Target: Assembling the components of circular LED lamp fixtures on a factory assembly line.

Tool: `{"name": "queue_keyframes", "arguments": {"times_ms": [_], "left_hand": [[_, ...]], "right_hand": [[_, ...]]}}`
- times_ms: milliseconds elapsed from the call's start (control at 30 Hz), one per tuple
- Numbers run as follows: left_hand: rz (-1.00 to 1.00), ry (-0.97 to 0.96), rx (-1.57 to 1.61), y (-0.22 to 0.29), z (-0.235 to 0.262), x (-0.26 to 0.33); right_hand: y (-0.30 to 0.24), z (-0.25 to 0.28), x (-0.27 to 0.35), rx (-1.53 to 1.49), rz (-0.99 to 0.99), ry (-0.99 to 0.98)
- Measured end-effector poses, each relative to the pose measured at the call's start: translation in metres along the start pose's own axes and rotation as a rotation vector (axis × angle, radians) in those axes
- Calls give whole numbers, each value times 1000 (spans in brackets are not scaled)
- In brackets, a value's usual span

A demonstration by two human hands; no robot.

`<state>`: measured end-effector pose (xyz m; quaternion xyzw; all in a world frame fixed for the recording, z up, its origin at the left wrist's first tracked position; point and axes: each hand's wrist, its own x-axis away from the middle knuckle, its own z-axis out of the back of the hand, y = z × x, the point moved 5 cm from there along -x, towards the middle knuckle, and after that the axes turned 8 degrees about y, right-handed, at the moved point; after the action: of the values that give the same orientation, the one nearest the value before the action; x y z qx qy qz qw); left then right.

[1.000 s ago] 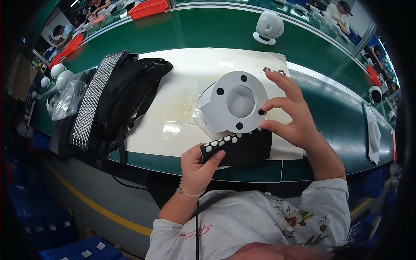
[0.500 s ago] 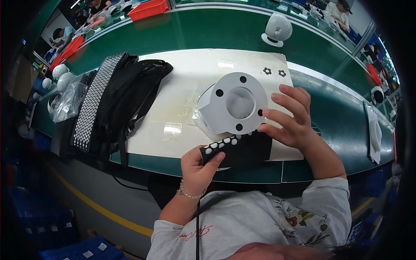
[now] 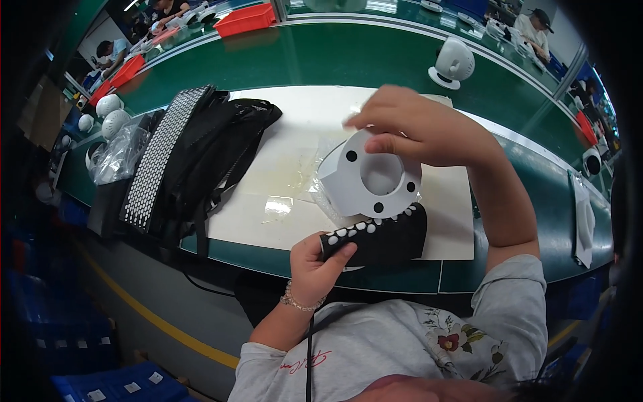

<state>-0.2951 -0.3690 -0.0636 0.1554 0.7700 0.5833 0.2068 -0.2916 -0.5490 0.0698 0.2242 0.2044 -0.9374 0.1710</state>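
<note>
The white ring base [image 3: 340,182], at 1 o'clock from the left hand [image 3: 313,269] pinching a bendable-looking black sheet [image 3: 392,240], seems light, stiff and slick, best held at its 3 o'clock edge; I cannot tell whether the right hand [image 3: 410,130] above grips anything.

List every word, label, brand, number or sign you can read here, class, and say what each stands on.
Red script lettering, on the front of the grey shirt: not copied out here.
Small white labels, on the blue bins at lower left: too small to read.
White ring-shaped piece and black sheet in the left hand: dots, no lettering visible.
</note>
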Motion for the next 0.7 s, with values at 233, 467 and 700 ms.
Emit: {"name": "queue_keyframes", "arguments": {"times_ms": [233,467,700], "left_hand": [[-42,-17,-66,-3,5,2],[9,-81,-92,-2,2,2],[19,-140,-154,-2,7,2]], "right_hand": [[59,20,-6,-685,-451,-81],[167,-15,-21,580,-58,481],[234,-36,17,767,-236,364]]}}
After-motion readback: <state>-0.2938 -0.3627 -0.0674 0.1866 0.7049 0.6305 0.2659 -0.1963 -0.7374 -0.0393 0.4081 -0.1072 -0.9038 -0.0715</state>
